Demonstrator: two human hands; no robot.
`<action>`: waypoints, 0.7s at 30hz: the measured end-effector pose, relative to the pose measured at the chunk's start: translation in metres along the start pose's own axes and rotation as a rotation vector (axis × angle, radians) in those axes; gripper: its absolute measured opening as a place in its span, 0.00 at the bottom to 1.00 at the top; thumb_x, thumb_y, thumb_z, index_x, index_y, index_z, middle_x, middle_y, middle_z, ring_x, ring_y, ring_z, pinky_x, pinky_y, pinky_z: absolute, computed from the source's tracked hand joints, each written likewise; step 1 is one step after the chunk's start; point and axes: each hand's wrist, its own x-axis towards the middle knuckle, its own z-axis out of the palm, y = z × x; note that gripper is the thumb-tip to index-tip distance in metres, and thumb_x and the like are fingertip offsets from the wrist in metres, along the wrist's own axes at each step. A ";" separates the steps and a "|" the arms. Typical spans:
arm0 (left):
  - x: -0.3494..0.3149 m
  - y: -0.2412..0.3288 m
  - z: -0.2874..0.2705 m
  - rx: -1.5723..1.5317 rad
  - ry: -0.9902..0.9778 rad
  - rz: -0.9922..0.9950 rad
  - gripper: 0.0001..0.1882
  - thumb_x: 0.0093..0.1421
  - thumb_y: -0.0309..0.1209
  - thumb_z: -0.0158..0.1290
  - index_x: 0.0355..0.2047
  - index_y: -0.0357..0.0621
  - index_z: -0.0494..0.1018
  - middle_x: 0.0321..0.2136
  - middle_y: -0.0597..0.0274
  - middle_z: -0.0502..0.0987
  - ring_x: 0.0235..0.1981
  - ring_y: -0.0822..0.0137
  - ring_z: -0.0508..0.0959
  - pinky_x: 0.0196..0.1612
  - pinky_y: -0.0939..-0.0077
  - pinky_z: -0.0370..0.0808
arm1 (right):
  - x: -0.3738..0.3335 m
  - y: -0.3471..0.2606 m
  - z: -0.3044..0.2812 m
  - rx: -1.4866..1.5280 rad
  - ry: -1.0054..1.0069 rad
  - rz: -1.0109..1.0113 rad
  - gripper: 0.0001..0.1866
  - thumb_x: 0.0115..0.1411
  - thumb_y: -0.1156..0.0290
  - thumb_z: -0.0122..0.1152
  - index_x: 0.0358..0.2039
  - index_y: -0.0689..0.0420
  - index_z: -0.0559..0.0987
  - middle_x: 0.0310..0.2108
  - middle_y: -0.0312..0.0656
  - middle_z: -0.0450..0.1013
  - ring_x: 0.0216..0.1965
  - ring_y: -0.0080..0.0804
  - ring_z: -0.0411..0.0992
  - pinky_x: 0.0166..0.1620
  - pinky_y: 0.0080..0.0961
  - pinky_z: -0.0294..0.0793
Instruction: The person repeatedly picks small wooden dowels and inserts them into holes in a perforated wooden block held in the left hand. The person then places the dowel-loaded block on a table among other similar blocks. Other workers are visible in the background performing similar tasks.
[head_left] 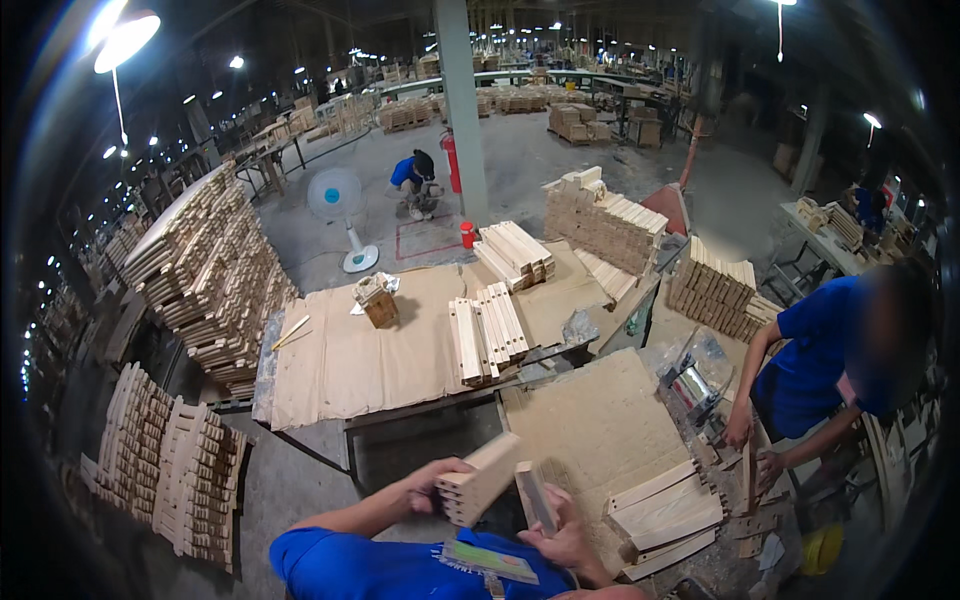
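Observation:
My left hand (432,484) is closed around a bundle of short wooden bars (482,478), held tilted in front of my chest with the ends toward me. Close beside it, my right hand (562,532) grips a single wooden bar (535,494), which points up and slightly left. A narrow gap shows between the bar's upper end and the bundle. Right of my right hand, several pale wooden bars (664,512) lie side by side on a cardboard-covered surface (585,420).
Ahead stands a cardboard-covered table (345,350) bearing wooden bars (490,328) and a small wooden block-shaped box (376,302). Tall wood stacks (205,270) rise at left. A co-worker in blue (815,350) handles wood at right, near a metal machine (692,388). A fan (340,205) stands beyond.

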 end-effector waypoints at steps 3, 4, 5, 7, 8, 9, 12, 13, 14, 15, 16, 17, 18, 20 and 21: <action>0.056 -0.005 0.037 -0.020 -0.251 -0.184 0.33 0.66 0.43 0.65 0.67 0.43 0.70 0.59 0.51 0.81 0.58 0.53 0.83 0.63 0.53 0.81 | 0.003 -0.005 0.005 -0.176 -0.067 -0.281 0.60 0.50 0.56 0.88 0.76 0.53 0.58 0.77 0.62 0.50 0.73 0.61 0.63 0.67 0.46 0.75; 0.075 -0.012 0.048 0.104 -0.604 0.028 0.38 0.61 0.39 0.71 0.68 0.45 0.69 0.61 0.53 0.80 0.60 0.55 0.82 0.64 0.55 0.81 | 0.002 -0.005 0.002 -0.339 -0.063 -0.373 0.66 0.48 0.55 0.89 0.80 0.51 0.53 0.80 0.62 0.44 0.76 0.64 0.59 0.71 0.47 0.71; 0.090 -0.012 0.057 0.141 -0.733 0.014 0.43 0.56 0.37 0.75 0.69 0.47 0.68 0.62 0.54 0.79 0.60 0.55 0.82 0.65 0.56 0.81 | -0.004 -0.003 -0.003 -0.379 -0.025 -0.316 0.68 0.48 0.54 0.90 0.80 0.51 0.52 0.80 0.62 0.45 0.76 0.64 0.58 0.72 0.48 0.70; 0.118 -0.009 0.081 0.235 -0.991 0.003 0.54 0.45 0.32 0.82 0.71 0.51 0.65 0.63 0.56 0.77 0.61 0.57 0.81 0.66 0.57 0.81 | -0.023 -0.001 -0.015 -0.446 0.099 -0.194 0.70 0.46 0.54 0.90 0.80 0.51 0.51 0.80 0.62 0.45 0.77 0.65 0.55 0.75 0.49 0.66; 0.132 -0.011 0.103 0.323 -1.083 0.018 0.49 0.50 0.35 0.80 0.70 0.51 0.67 0.63 0.55 0.78 0.61 0.57 0.81 0.65 0.56 0.81 | -0.033 0.008 -0.023 -0.487 0.186 -0.172 0.69 0.45 0.54 0.90 0.79 0.53 0.52 0.79 0.61 0.47 0.76 0.64 0.57 0.75 0.49 0.66; 0.145 -0.010 0.115 0.403 -1.011 -0.173 0.54 0.45 0.44 0.80 0.70 0.49 0.66 0.64 0.56 0.76 0.60 0.56 0.81 0.64 0.55 0.80 | -0.041 0.014 -0.027 -0.514 0.254 -0.170 0.68 0.46 0.55 0.90 0.79 0.53 0.53 0.78 0.61 0.50 0.75 0.64 0.59 0.74 0.49 0.67; 0.182 -0.015 0.159 0.601 -0.676 -0.753 0.62 0.44 0.67 0.74 0.70 0.43 0.65 0.67 0.56 0.73 0.56 0.54 0.81 0.61 0.51 0.79 | -0.070 0.015 -0.033 -0.535 0.482 -0.087 0.61 0.50 0.62 0.86 0.77 0.55 0.56 0.72 0.59 0.62 0.71 0.59 0.67 0.70 0.49 0.72; 0.191 -0.027 0.174 0.639 -0.614 -0.827 0.57 0.50 0.70 0.66 0.70 0.44 0.66 0.67 0.55 0.73 0.54 0.53 0.81 0.58 0.51 0.78 | -0.078 0.012 -0.034 -0.514 0.550 -0.096 0.59 0.50 0.62 0.85 0.77 0.55 0.56 0.71 0.59 0.63 0.70 0.58 0.68 0.69 0.49 0.73; 0.196 -0.036 0.180 0.664 -0.534 -0.883 0.54 0.56 0.73 0.58 0.70 0.45 0.67 0.67 0.53 0.73 0.53 0.52 0.80 0.56 0.50 0.78 | -0.084 0.008 -0.033 -0.482 0.589 -0.114 0.58 0.51 0.63 0.85 0.76 0.56 0.57 0.70 0.58 0.65 0.70 0.58 0.68 0.69 0.49 0.74; 0.202 -0.044 0.186 0.687 -0.449 -0.937 0.52 0.61 0.76 0.50 0.70 0.47 0.68 0.67 0.52 0.73 0.51 0.50 0.80 0.53 0.49 0.78 | -0.089 0.006 -0.034 -0.453 0.623 -0.137 0.57 0.51 0.63 0.84 0.76 0.56 0.57 0.69 0.58 0.66 0.69 0.57 0.69 0.68 0.49 0.75; 0.207 -0.050 0.193 0.676 -0.465 -0.934 0.52 0.62 0.76 0.50 0.71 0.48 0.68 0.67 0.51 0.73 0.51 0.50 0.80 0.53 0.49 0.78 | -0.095 0.014 -0.037 -0.463 0.697 -0.118 0.58 0.50 0.59 0.87 0.74 0.57 0.59 0.65 0.56 0.71 0.66 0.51 0.74 0.65 0.45 0.77; 0.213 -0.052 0.198 0.658 -0.477 -0.924 0.52 0.62 0.77 0.50 0.71 0.49 0.67 0.67 0.49 0.73 0.52 0.49 0.80 0.53 0.49 0.78 | -0.098 0.022 -0.038 -0.376 0.756 -0.121 0.57 0.49 0.60 0.87 0.73 0.58 0.60 0.63 0.54 0.72 0.64 0.51 0.75 0.65 0.44 0.77; 0.218 -0.050 0.210 0.779 -0.408 -0.977 0.58 0.60 0.81 0.47 0.76 0.50 0.62 0.68 0.42 0.71 0.59 0.42 0.77 0.57 0.43 0.78 | -0.104 0.029 -0.041 -0.296 0.814 -0.117 0.56 0.49 0.61 0.87 0.72 0.59 0.61 0.60 0.53 0.74 0.62 0.51 0.76 0.64 0.43 0.77; 0.212 -0.054 0.240 1.115 -0.539 -0.845 0.60 0.64 0.81 0.40 0.79 0.46 0.53 0.69 0.36 0.68 0.63 0.41 0.76 0.60 0.43 0.78 | -0.126 0.045 -0.056 -0.265 0.960 -0.049 0.55 0.46 0.66 0.89 0.70 0.59 0.62 0.57 0.48 0.76 0.56 0.45 0.79 0.60 0.38 0.80; 0.199 -0.048 0.247 1.257 -0.581 -0.739 0.60 0.65 0.80 0.36 0.81 0.44 0.49 0.69 0.33 0.67 0.66 0.40 0.75 0.62 0.43 0.78 | -0.129 0.051 -0.063 -0.290 1.001 -0.012 0.56 0.44 0.69 0.90 0.69 0.59 0.63 0.56 0.44 0.78 0.52 0.38 0.81 0.55 0.35 0.83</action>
